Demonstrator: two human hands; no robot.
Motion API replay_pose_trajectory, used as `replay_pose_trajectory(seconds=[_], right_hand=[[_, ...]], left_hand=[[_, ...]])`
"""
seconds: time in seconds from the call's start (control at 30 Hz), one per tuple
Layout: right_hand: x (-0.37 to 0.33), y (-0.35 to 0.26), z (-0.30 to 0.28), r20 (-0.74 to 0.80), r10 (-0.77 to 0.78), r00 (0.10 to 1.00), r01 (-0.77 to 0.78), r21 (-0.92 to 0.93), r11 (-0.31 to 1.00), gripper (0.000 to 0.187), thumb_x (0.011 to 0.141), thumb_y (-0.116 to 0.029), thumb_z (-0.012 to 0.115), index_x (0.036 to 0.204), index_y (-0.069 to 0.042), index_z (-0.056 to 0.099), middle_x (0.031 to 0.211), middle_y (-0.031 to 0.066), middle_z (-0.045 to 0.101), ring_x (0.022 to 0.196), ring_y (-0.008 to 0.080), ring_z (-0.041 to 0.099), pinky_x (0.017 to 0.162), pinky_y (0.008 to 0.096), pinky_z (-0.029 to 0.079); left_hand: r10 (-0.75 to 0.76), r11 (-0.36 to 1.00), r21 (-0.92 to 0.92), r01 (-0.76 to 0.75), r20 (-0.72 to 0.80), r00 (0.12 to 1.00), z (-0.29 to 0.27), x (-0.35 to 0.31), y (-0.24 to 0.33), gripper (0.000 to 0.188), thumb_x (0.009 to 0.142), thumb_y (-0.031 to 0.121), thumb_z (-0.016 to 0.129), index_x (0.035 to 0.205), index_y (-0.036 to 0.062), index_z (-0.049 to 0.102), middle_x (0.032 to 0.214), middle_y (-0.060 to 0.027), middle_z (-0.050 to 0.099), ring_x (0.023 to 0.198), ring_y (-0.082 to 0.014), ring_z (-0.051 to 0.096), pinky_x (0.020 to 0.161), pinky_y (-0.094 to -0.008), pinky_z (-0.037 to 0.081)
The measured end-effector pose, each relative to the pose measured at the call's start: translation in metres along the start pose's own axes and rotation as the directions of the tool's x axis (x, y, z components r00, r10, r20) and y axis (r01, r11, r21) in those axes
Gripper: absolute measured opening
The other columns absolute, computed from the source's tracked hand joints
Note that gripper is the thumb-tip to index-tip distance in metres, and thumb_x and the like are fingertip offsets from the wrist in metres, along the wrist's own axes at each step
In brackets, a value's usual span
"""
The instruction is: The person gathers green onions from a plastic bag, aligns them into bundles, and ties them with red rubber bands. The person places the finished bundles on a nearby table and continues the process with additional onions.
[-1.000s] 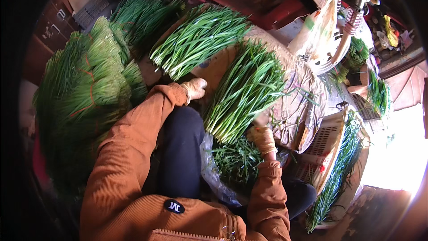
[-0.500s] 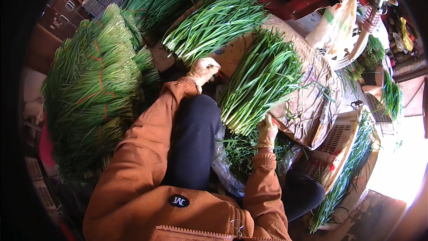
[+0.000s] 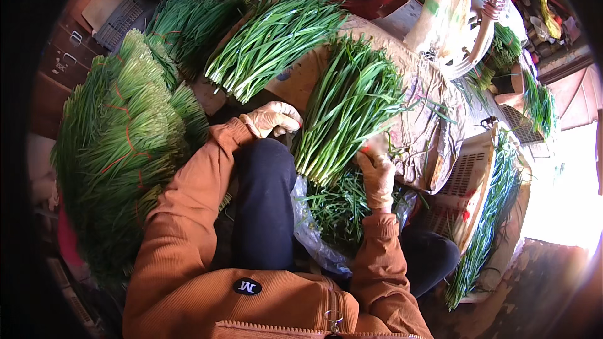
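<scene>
A loose bunch of garlic chives (image 3: 352, 103) lies in front of me, its pale cut ends toward me and its leaf tips pointing away. My left hand (image 3: 274, 118), in a pale glove, is at the bunch's left side with its fingers curled; a speck of red shows at the fingertips. At the lower right of the stalks is my right hand (image 3: 378, 174), also gloved, thumb and fingers drawn together beside a small red spot. What either hand pinches cannot be made out. A second bunch of chives (image 3: 276, 41) lies farther back to the left.
Tied bunches of chives (image 3: 125, 132) with red bands are piled high at left. Brown wrapping (image 3: 433, 113) covers the work surface. Below the bunch, a clear plastic bag (image 3: 314, 238) holds loose leaves. A crate (image 3: 468, 172) and a metal stand (image 3: 490, 31) are at right.
My left hand has come down and lies closer to the bunch, its back more toward me. My right hand has turned slightly beside the stalks. The whole view has shifted a little.
</scene>
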State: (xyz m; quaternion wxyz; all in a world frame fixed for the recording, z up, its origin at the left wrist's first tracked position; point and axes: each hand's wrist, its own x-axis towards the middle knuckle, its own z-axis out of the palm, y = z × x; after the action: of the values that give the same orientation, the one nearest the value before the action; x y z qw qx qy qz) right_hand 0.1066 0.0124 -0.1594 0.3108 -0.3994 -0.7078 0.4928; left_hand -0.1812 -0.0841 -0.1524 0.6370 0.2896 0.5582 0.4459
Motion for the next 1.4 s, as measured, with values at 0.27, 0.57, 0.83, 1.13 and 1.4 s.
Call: replay_pose_trajectory(seconds=[0.27, 0.57, 0.83, 1.13, 1.4], right_hand=[[0.016, -0.003, -0.001, 0.137, 0.067, 0.988, -0.089, 0.160, 0.983, 0.015, 0.080, -0.005, 0.065, 0.093, 0.003, 0.064, 0.079, 0.0045, 0.065, 0.071, 0.0077, 0.056, 0.066, 0.0217, 0.046], [0.030, -0.031, 0.006, 0.208, -0.115, 0.971, 0.127, -0.046, 0.991, 0.017, 0.077, -0.010, 0.067, 0.091, 0.000, 0.064, 0.078, 0.0095, 0.062, 0.072, 0.0183, 0.059, 0.066, 0.0290, 0.046], [0.075, -0.051, 0.031, 0.308, -0.251, 0.918, 0.302, -0.130, 0.944, 0.020, 0.078, -0.020, 0.063, 0.087, -0.003, 0.064, 0.077, 0.0170, 0.061, 0.074, 0.0337, 0.060, 0.067, 0.0398, 0.047], [0.075, -0.025, 0.054, 0.375, -0.159, 0.913, 0.150, 0.055, 0.987, 0.020, 0.078, -0.018, 0.064, 0.082, 0.001, 0.061, 0.073, 0.0149, 0.061, 0.064, 0.0256, 0.061, 0.060, 0.0344, 0.047], [0.052, -0.036, 0.046, 0.274, -0.373, 0.887, 0.349, 0.134, 0.928, 0.012, 0.080, -0.011, 0.065, 0.084, -0.003, 0.058, 0.074, 0.0078, 0.058, 0.064, 0.0203, 0.058, 0.059, 0.0299, 0.047]], left_hand=[[-0.284, 0.958, -0.096, 0.270, -0.200, 0.938, -0.004, -0.002, 0.018, 0.011, 0.079, 0.016, 0.062, 0.073, 0.0075, 0.057, 0.064, -0.0029, 0.054, 0.045, -0.0096, 0.040, 0.039, -0.0257, 0.032], [-0.304, 0.928, -0.240, 0.285, -0.045, 0.952, 0.029, -0.003, 0.045, 0.013, 0.080, 0.017, 0.056, 0.070, 0.0137, 0.049, 0.063, 0.0045, 0.045, 0.045, -0.0048, 0.031, 0.039, -0.0206, 0.026], [-0.126, 0.985, -0.137, 0.103, -0.170, 0.977, 0.036, 0.016, 0.092, 0.014, 0.076, 0.023, 0.058, 0.070, 0.0131, 0.051, 0.061, 0.0040, 0.045, 0.047, -0.0066, 0.036, 0.042, -0.0204, 0.029], [0.301, 0.709, 0.705, -0.012, -0.287, 0.909, 0.046, 0.008, 0.047, 0.053, 0.050, 0.023, 0.086, 0.081, 0.0080, 0.045, 0.071, -0.0005, 0.044, 0.066, -0.0114, 0.041, 0.059, -0.0271, 0.039], [0.288, 0.656, 0.754, -0.032, -0.211, 0.934, 0.046, 0.017, 0.060, 0.048, 0.053, 0.019, 0.083, 0.083, 0.0054, 0.048, 0.071, -0.0025, 0.048, 0.066, -0.0133, 0.046, 0.060, -0.0281, 0.042]])
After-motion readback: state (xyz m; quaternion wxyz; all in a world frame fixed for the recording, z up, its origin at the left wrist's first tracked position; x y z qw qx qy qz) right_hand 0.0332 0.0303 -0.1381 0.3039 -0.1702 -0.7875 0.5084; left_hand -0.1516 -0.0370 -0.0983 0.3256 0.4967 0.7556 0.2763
